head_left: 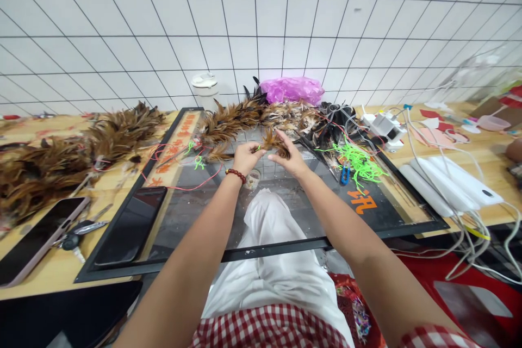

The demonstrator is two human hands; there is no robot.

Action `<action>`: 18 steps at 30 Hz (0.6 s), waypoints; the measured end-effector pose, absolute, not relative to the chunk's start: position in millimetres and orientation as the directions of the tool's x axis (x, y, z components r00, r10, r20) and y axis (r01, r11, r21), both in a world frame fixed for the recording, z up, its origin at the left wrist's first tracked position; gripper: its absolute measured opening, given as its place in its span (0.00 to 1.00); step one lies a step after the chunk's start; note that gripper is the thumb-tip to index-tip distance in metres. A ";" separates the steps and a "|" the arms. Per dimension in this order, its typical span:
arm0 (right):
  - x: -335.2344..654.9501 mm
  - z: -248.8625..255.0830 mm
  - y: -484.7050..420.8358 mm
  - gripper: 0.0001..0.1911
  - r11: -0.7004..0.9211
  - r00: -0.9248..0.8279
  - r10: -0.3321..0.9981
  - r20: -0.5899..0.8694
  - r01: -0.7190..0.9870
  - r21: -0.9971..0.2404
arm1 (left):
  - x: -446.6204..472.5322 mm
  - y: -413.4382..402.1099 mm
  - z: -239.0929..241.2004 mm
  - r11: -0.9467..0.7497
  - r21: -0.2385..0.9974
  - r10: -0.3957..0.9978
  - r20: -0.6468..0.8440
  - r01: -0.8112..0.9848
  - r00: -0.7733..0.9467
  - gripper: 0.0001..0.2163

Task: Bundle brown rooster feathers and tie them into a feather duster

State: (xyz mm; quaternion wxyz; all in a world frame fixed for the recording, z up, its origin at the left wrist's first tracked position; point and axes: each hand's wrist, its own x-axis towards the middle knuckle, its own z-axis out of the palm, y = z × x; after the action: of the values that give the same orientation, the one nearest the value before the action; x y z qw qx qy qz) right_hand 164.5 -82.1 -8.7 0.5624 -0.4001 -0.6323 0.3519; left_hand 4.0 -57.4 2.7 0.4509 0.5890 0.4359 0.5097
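Observation:
My left hand (247, 157) is closed in a pinch on the base of a small bunch of brown feathers (269, 141), with a bit of green at the fingertips. The bunch fans out toward my right hand (289, 159), whose thumb and fingers are apart, cupped at the feather tips. Both hands are above a dark glass panel (196, 201). Just behind them lies a long brown feather garland (232, 122), joining a pile of loose pale-brown feathers (291, 117). Black feathers (322, 144) are heaped to the right, beside bright green ties (359, 160).
Another feather garland (49, 168) covers the left side. Two phones (130, 225) (43, 239) and keys (75, 239) lie nearby. A white lidded cup (205, 89) and pink plastic bag (291, 89) stand by the tiled wall. White devices with cables (452, 185) are at right.

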 end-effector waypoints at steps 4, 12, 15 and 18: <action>162.8 -14.7 -77.3 0.20 0.278 -0.084 0.959 0.272 0.066 -0.958 | 1.7 -55.8 6.0 -0.172 0.985 0.984 0.171 0.020 0.040 0.05; 161.4 -8.7 -75.1 0.18 0.205 0.081 0.977 0.199 -0.084 -0.975 | -38.6 -37.3 24.3 -0.216 0.968 0.947 0.240 0.131 -0.213 0.08; 161.5 -7.6 -75.9 0.18 0.206 0.086 0.976 0.198 -0.093 -0.974 | -63.3 -32.5 30.0 -0.190 0.947 0.928 0.259 0.258 -0.269 0.09; 161.4 -8.6 -75.6 0.17 0.200 0.069 0.979 0.194 -0.091 -0.976 | -88.7 -30.1 33.0 -0.124 0.919 0.912 0.254 0.373 -0.322 0.09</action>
State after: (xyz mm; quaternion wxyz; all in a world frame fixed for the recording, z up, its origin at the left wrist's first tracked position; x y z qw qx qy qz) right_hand 161.4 -75.6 -8.6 0.5855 -0.4377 -0.5069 0.4568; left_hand -88.7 -30.1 33.0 0.2517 0.5248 0.6121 0.5353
